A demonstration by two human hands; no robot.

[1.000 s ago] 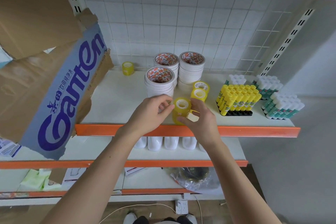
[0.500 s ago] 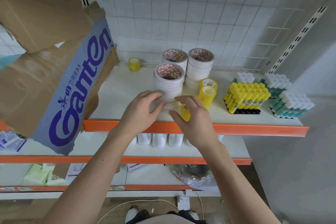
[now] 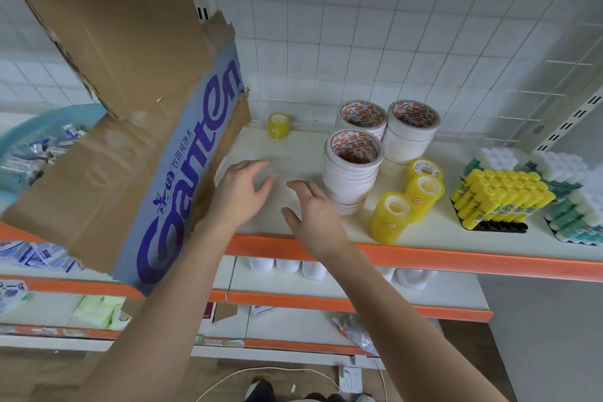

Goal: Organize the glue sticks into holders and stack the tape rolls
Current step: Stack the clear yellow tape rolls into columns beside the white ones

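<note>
On the white shelf three stacks of white tape rolls stand: a front stack and two behind it. To their right stand three short stacks of yellow tape rolls, the nearest by the shelf edge, the others behind. A lone yellow roll sits at the back left. Yellow glue sticks fill a black holder; white-capped green ones stand further right. My left hand and my right hand hover over the bare shelf, fingers relaxed, holding nothing.
A torn cardboard box with blue print leans over the shelf's left end. The orange shelf lip runs along the front. White containers sit on the shelf below. A blue basket of packets is at far left.
My right hand has let go of the yellow tape stack, which now stands by the shelf edge. Both hands have moved left, away from it. The camera has turned left.
</note>
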